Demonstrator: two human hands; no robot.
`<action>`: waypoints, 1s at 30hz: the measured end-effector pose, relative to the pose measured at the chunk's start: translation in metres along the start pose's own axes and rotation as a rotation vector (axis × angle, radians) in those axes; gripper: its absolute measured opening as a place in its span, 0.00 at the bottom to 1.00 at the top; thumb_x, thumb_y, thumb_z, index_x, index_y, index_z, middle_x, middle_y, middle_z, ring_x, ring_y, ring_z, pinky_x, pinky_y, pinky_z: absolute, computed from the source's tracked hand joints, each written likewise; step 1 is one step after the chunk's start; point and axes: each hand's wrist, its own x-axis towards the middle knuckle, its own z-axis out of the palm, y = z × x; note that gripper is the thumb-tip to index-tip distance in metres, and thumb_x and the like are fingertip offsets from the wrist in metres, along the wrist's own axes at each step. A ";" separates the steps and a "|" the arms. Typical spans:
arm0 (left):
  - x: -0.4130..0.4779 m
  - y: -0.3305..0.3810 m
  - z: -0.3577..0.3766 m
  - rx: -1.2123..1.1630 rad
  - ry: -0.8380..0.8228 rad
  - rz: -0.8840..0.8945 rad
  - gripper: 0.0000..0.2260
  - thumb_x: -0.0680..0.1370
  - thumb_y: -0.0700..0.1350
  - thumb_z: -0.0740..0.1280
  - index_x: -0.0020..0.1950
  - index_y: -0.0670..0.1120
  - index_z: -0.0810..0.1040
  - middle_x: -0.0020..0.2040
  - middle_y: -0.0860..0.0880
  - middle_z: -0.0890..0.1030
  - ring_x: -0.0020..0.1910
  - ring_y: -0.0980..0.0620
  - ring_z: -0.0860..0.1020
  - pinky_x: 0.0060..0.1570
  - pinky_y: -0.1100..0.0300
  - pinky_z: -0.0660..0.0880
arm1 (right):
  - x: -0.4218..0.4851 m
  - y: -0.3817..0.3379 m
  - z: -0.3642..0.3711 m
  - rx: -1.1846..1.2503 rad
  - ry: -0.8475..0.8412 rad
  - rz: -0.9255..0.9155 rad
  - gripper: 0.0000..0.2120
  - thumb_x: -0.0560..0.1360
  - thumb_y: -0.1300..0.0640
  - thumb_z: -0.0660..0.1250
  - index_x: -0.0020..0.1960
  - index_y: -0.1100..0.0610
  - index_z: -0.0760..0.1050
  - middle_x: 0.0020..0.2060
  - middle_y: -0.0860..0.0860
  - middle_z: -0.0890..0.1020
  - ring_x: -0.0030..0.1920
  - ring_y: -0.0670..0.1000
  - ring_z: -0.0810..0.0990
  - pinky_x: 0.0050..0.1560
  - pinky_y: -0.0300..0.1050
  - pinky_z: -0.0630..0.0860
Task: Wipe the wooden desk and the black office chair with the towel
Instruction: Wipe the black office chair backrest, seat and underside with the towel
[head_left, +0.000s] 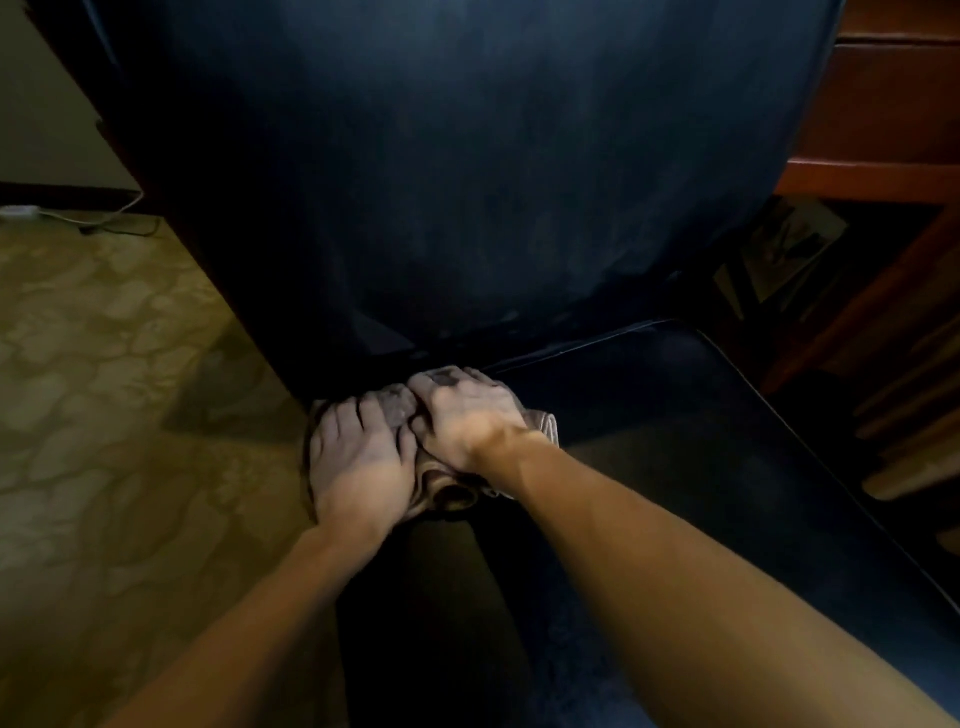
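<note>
The black office chair (467, 171) fills the view, its tall backrest upright and its seat (701, 441) stretching to the lower right. A bunched pale towel (449, 486) lies on the seat's back left corner, just below the backrest. My left hand (358, 462) presses flat on the towel's left part with fingers spread. My right hand (465, 410) lies beside it on the towel's right part, fingers bent over the cloth. Most of the towel is hidden under both hands. The wooden desk (883, 109) shows at the upper right behind the chair.
Patterned yellowish carpet (104, 415) covers the floor on the left. A white cable and plug (78, 215) lie by the wall at the far left. Under the desk at right are dark wooden slats (893, 374) and a picture-like sheet (784, 249).
</note>
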 end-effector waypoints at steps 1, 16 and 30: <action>0.005 0.007 0.002 0.019 0.001 -0.001 0.22 0.80 0.49 0.65 0.68 0.35 0.74 0.61 0.33 0.77 0.63 0.34 0.74 0.65 0.40 0.69 | 0.003 0.004 -0.001 -0.006 0.020 0.002 0.17 0.82 0.45 0.58 0.68 0.49 0.70 0.67 0.56 0.77 0.69 0.57 0.73 0.72 0.52 0.67; 0.060 0.216 0.028 0.116 -0.161 0.327 0.21 0.81 0.54 0.58 0.69 0.43 0.70 0.68 0.40 0.76 0.69 0.40 0.72 0.70 0.46 0.64 | -0.055 0.185 -0.063 -0.065 0.219 0.382 0.14 0.82 0.46 0.56 0.64 0.50 0.71 0.55 0.56 0.84 0.57 0.61 0.82 0.51 0.51 0.63; 0.025 0.320 0.042 0.080 -0.150 0.548 0.19 0.79 0.49 0.60 0.66 0.40 0.70 0.67 0.37 0.76 0.67 0.38 0.73 0.71 0.44 0.61 | -0.123 0.265 -0.080 -0.026 0.265 0.570 0.10 0.83 0.42 0.55 0.55 0.47 0.68 0.55 0.58 0.82 0.56 0.64 0.82 0.46 0.50 0.67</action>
